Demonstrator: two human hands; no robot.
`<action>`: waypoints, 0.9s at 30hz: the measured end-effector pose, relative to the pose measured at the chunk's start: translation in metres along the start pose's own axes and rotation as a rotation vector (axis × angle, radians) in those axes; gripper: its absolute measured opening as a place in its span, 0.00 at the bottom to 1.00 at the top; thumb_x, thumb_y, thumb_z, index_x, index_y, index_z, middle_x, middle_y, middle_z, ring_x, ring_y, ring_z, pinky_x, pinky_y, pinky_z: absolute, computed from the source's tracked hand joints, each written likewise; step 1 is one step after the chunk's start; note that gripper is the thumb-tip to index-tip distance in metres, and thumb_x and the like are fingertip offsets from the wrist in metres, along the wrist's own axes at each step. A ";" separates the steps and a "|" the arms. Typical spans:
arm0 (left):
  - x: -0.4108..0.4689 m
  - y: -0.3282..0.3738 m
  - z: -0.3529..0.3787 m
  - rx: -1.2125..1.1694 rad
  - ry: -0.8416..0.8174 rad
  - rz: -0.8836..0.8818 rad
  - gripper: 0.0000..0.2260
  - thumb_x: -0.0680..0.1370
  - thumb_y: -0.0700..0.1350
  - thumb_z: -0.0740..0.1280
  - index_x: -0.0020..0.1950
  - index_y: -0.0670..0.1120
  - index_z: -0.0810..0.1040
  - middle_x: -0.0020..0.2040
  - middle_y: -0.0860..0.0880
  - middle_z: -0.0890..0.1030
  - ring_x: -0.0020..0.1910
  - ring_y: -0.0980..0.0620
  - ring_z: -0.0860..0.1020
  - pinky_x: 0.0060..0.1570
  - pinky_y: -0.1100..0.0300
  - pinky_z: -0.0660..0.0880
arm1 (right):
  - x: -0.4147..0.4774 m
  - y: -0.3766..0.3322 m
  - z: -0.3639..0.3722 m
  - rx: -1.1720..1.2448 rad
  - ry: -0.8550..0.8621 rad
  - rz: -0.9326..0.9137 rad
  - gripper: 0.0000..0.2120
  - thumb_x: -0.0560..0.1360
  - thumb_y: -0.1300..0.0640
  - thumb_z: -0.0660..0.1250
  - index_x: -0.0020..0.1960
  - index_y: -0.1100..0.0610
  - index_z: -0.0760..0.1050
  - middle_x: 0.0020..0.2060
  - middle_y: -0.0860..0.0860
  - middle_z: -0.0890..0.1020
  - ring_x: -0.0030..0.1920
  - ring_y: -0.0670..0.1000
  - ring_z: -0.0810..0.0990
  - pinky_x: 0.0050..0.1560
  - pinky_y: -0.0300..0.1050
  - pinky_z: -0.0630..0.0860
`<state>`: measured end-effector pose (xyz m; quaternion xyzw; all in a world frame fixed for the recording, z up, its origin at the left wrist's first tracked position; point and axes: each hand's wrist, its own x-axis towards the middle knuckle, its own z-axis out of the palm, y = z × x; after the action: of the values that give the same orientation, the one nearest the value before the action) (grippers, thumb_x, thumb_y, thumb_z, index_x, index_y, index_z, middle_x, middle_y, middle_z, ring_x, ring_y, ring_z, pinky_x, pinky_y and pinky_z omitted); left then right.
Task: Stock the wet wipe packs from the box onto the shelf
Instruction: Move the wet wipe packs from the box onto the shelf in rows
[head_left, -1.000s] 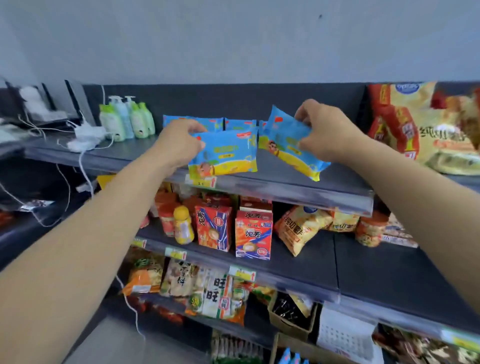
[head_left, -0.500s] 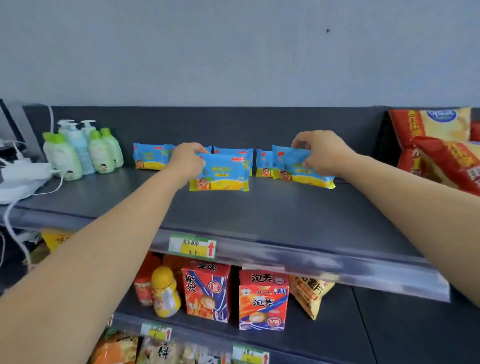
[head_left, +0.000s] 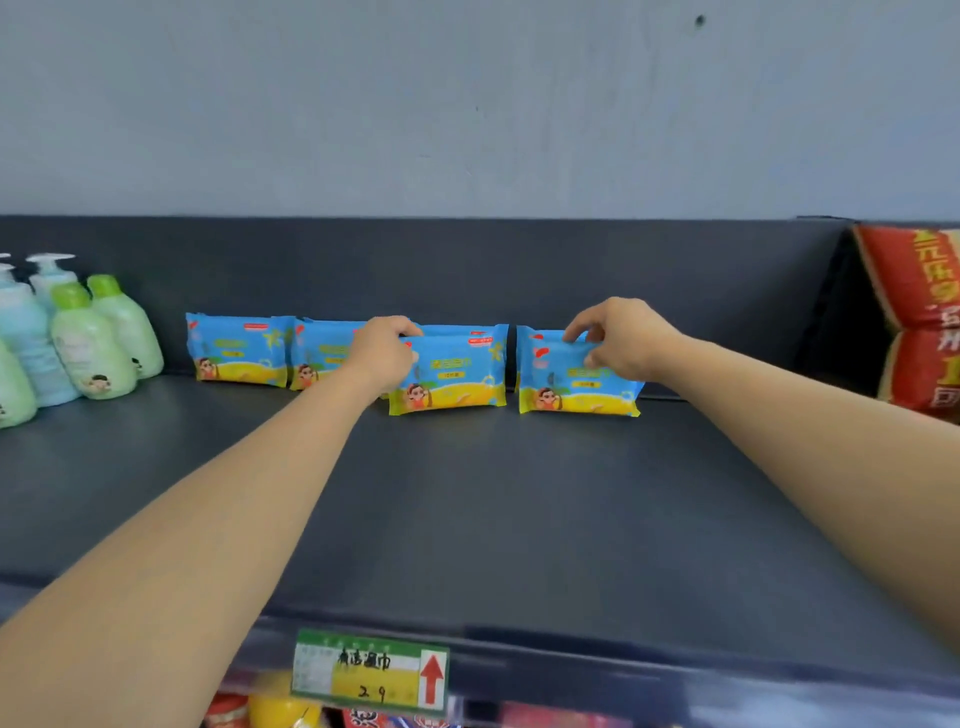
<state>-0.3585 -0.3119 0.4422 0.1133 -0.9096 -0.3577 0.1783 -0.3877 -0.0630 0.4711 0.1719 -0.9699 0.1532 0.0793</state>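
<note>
Blue and yellow wet wipe packs stand upright in a row at the back of the dark top shelf (head_left: 467, 519). My left hand (head_left: 383, 353) grips the left edge of one wet wipe pack (head_left: 457, 379), which stands on the shelf in front of another pack (head_left: 478, 335). My right hand (head_left: 618, 338) pinches the top edge of a second wet wipe pack (head_left: 576, 384), which rests upright on the shelf to the right. Two more packs (head_left: 236, 348) stand to the left. The box is not in view.
Green and pale blue pump bottles (head_left: 88, 343) stand at the shelf's left end. Red snack bags (head_left: 919, 317) are stacked at the right end. A green and yellow price tag (head_left: 369, 670) hangs on the shelf's front rail, with goods on a lower shelf just visible below.
Both hands have carried their packs from the shelf's front edge to the back row and set them down upright. The view has tilted up and closer to the top shelf.
</note>
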 end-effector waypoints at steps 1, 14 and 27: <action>0.002 -0.002 0.003 0.016 -0.006 0.008 0.15 0.77 0.34 0.64 0.63 0.42 0.74 0.69 0.44 0.70 0.59 0.41 0.75 0.54 0.54 0.73 | 0.004 0.001 0.006 -0.002 0.027 0.001 0.16 0.75 0.63 0.67 0.60 0.50 0.77 0.60 0.54 0.76 0.58 0.55 0.75 0.53 0.45 0.74; 0.024 -0.006 0.019 0.234 0.095 0.239 0.11 0.75 0.37 0.68 0.56 0.42 0.72 0.58 0.44 0.69 0.52 0.47 0.72 0.47 0.57 0.71 | 0.011 0.001 0.040 -0.167 0.274 0.004 0.15 0.76 0.53 0.65 0.62 0.53 0.72 0.59 0.55 0.74 0.61 0.56 0.69 0.60 0.51 0.68; 0.003 0.001 0.013 0.505 0.254 0.310 0.21 0.75 0.44 0.70 0.65 0.40 0.69 0.62 0.41 0.69 0.60 0.43 0.70 0.58 0.51 0.72 | -0.017 -0.012 0.035 -0.186 0.364 -0.032 0.16 0.78 0.59 0.59 0.65 0.56 0.71 0.59 0.55 0.75 0.61 0.56 0.69 0.60 0.49 0.66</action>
<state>-0.3663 -0.3038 0.4347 0.0581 -0.9465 -0.0721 0.3090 -0.3714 -0.0804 0.4379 0.1489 -0.9466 0.0903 0.2713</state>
